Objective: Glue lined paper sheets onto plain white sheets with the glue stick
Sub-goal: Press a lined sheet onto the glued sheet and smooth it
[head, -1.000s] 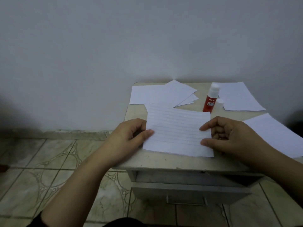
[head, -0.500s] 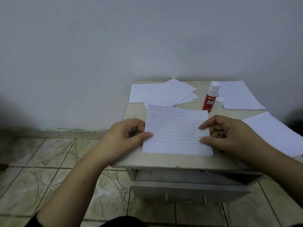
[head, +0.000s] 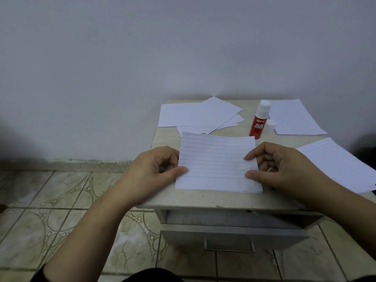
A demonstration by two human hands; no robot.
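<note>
Head view of a small table (head: 166, 137) set against a plain pale wall (head: 142, 47). The left hand (head: 154, 169) grips the left edge of a lined sheet (head: 215, 163), its thumb laid flat on the upper face and its fingers curled under and beside the edge. The right hand (head: 282, 167) pinches the right edge of the same sheet, with thumb and forefinger on the paper and the other fingers curled into the palm. The lined sheet is a thin white rectangle ruled with fine parallel grey lines; it lies over the middle front of the table top, and whether another sheet lies beneath it cannot be told, though a second thin edge shows along its lower right border. Behind it, at the far left, loose plain sheets (head: 195, 117) overlap in a fan. The glue stick (head: 259, 121), a red cylinder with white lettering and a white upper part, stands upright just behind the lined sheet's far right corner, with a short white cap (head: 270, 127) beside it. A further sheet (head: 295, 119) lies at the far right, and another lined sheet (head: 343, 165) lies partly under the right forearm. The table top is smooth and beige; a grey drawer (head: 234, 235) with a metal handle stands slightly open below. The floor (head: 50, 210) is of glossy tiles with curved patterns.
</note>
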